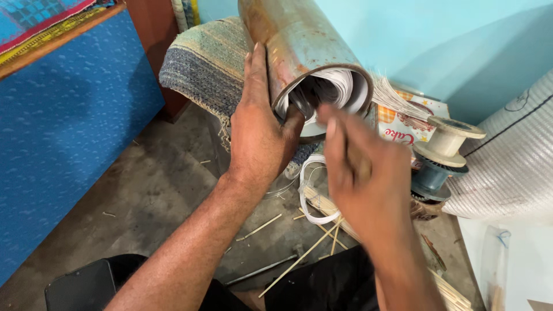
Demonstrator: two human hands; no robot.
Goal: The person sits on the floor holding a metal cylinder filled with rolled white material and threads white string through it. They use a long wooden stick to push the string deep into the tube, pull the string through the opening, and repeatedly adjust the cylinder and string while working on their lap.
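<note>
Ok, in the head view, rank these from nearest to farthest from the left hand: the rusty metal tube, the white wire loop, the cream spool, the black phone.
1. Rusty metal tube: gripped by the left hand.
2. White wire loop: just right of it, on the floor.
3. Cream spool and black phone: too close to call, far right and lower left.

Both forearms are bare to the elbow, with no sleeve in sight. The left hand (257,129) and the right hand (368,181) carry no gloves, rings, watch or bracelet. Dark fabric covers the lap below.
</note>
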